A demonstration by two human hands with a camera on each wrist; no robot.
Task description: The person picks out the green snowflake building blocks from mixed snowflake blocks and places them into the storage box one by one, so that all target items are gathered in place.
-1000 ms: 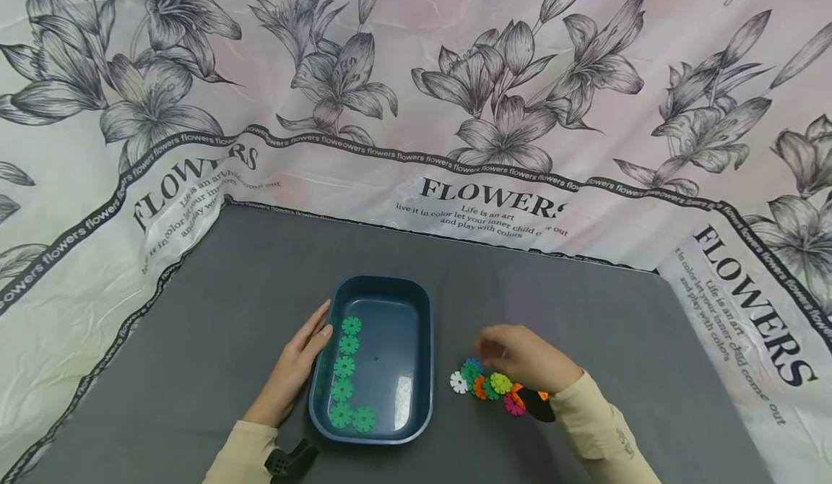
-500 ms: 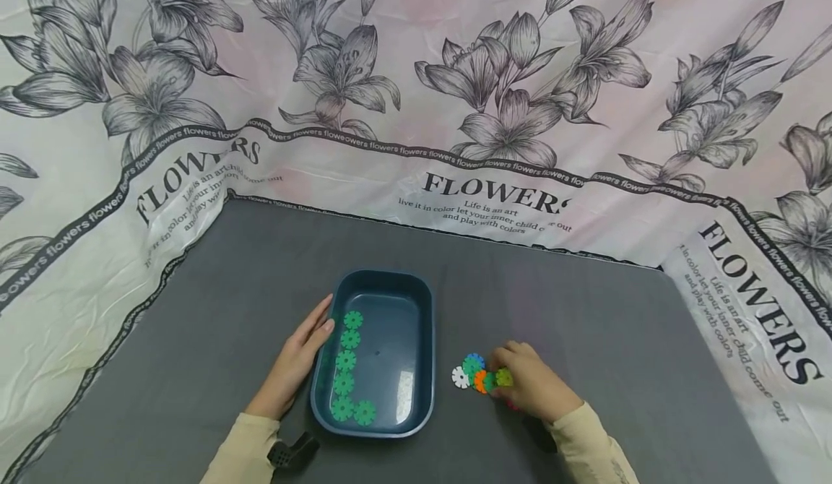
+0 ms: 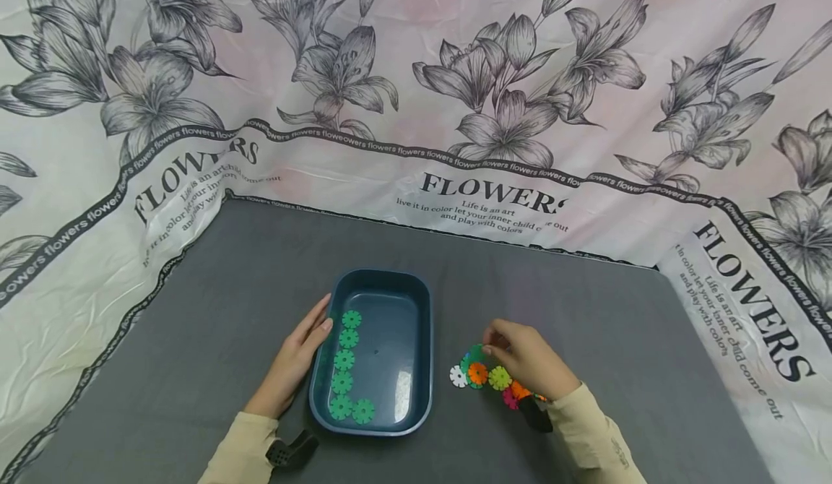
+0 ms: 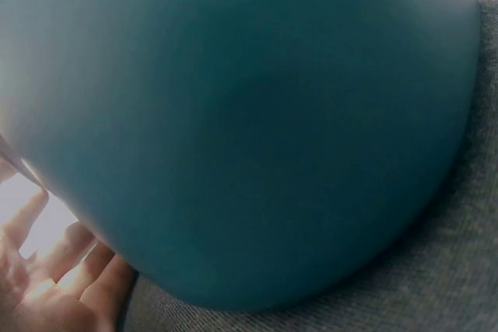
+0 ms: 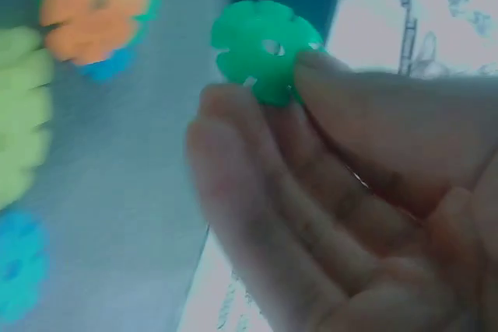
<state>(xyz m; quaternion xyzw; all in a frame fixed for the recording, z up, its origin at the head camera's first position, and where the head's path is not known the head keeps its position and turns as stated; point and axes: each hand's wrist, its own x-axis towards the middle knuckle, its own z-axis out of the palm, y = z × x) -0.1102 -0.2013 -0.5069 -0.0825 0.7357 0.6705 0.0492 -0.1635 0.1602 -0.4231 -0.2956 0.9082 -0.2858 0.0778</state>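
Note:
In the head view my left hand (image 3: 295,361) rests along the left side of a dark blue plastic tray (image 3: 425,368), thumb at the rim and fingers rather straight against the outer wall. Inside the tray, green snowflake discs (image 3: 342,360) lie in an L shape down the left side and along the near end. My right hand (image 3: 529,357) is right of the tray, above a small pile of discs. Between thumb and fingers it pinches a green snowflake disc (image 5: 261,52), plain in the right wrist view, by its edge.
Loose discs lie under and beside the right hand: white (image 3: 458,376), orange (image 3: 477,373), yellow-green (image 3: 500,378) and pink (image 3: 510,398). Grey cloth (image 3: 273,253) covers the table. A flower-printed curtain (image 3: 364,173) borders it at the back and sides.
My right hand has dipped to the pile and risen slightly, now pinching a green disc. The yellow-green and orange discs show more fully than half a second ago. The left hand and tray stay put.

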